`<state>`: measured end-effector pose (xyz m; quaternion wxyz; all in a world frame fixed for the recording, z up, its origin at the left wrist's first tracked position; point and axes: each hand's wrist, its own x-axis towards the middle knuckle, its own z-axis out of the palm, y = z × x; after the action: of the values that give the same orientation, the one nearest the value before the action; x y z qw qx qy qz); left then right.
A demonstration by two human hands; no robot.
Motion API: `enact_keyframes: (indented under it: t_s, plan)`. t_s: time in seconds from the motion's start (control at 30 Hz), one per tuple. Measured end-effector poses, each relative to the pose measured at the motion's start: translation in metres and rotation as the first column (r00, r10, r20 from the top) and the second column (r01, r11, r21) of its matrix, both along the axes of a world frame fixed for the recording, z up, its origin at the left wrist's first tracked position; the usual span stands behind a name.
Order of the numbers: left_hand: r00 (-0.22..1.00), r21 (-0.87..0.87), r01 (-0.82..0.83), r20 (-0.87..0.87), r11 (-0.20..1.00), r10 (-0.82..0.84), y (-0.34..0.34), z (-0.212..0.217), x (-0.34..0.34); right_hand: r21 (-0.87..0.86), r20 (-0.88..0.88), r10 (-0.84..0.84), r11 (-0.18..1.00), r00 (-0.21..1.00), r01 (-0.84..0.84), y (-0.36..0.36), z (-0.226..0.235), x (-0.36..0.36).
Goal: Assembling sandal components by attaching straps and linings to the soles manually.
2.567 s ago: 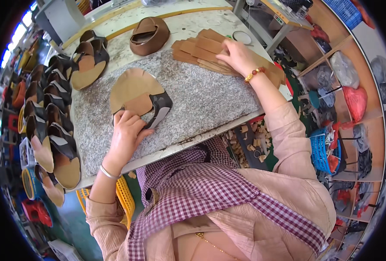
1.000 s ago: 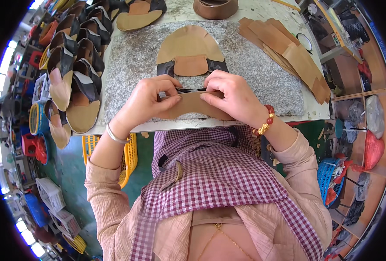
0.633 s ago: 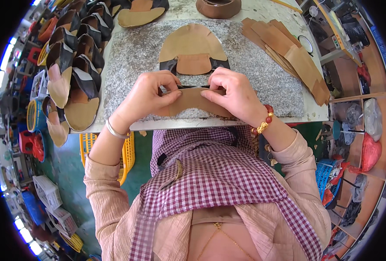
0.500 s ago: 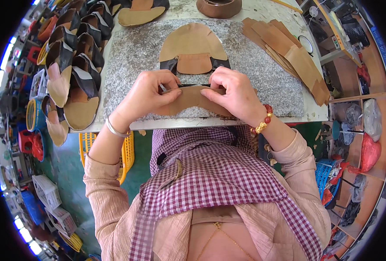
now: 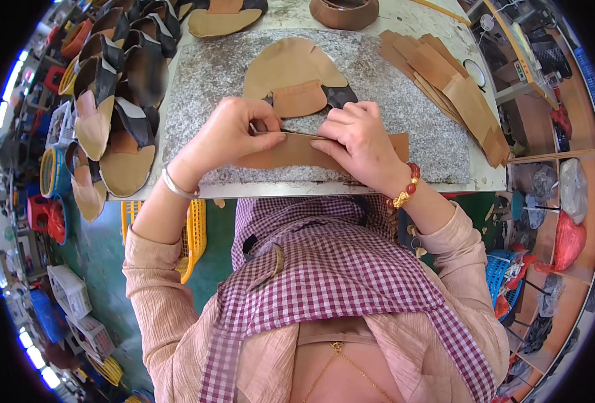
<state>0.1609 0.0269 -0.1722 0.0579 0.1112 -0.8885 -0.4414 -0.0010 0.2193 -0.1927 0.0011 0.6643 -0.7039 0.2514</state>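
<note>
Thumb and fingers of my left hand (image 5: pixel 233 134) pinch the upper edge of a brown leather piece (image 5: pixel 290 151) near the table's front edge. My right hand (image 5: pixel 361 140) pinches the same edge a little to the right, thumb toward me, fingers behind. A thin dark strip shows along the edge between the hands; its far side is hidden. Just beyond lies a shoe upper with a rounded tan toe part (image 5: pixel 290 64), a brown tongue-like flap (image 5: pixel 299 99) and black sides, partly covered by my hands.
A speckled grey mat (image 5: pixel 203 87) covers the middle of the table. Overlapping brown leather pieces (image 5: pixel 468 97) lie at the right, beside a small round object (image 5: pixel 474 72). Rows of shoe uppers (image 5: pixel 128 161) line the left edge. A brown bowl-like container (image 5: pixel 344 13) stands at the back.
My right hand has turned and its fingers have curled further over the edge. The leather piece has straightened, with its right end now showing. The shoe upper beyond is slightly tilted.
</note>
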Motion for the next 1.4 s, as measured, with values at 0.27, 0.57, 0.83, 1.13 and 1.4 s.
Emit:
enact_keyframes:
  t_s: [0.27, 0.57, 0.83, 1.13, 1.4]
  plan:
    - [0.999, -0.033, 0.051, -0.007, 0.998, -0.052, 0.0, 0.004, 0.0, -0.148, -0.098, 0.062, 0.986, 0.993, -0.076, -0.012, 0.006, 0.005]
    - [0.988, 0.047, 0.131, 0.071, 0.99, -0.134, -0.016, 0.008, 0.002, -0.014, 0.081, 0.166, 0.986, 0.983, -0.166, -0.009, 0.001, 0.001]
    - [0.976, 0.139, 0.2, 0.065, 0.97, -0.21, -0.009, -0.007, -0.003, 0.219, 0.09, 0.123, 0.966, 0.988, -0.14, -0.014, 0.018, 0.009]
    - [0.964, 0.351, 0.218, 0.066, 0.91, -0.256, -0.018, -0.029, -0.005, 0.274, 0.334, 0.141, 0.932, 0.932, -0.239, 0.001, 0.02, -0.002]
    - [0.965, 0.293, 0.24, 0.029, 0.925, -0.26, -0.01, -0.037, -0.008, 0.302, 0.327, 0.109, 0.929, 0.939, -0.213, 0.002, 0.018, 0.001]
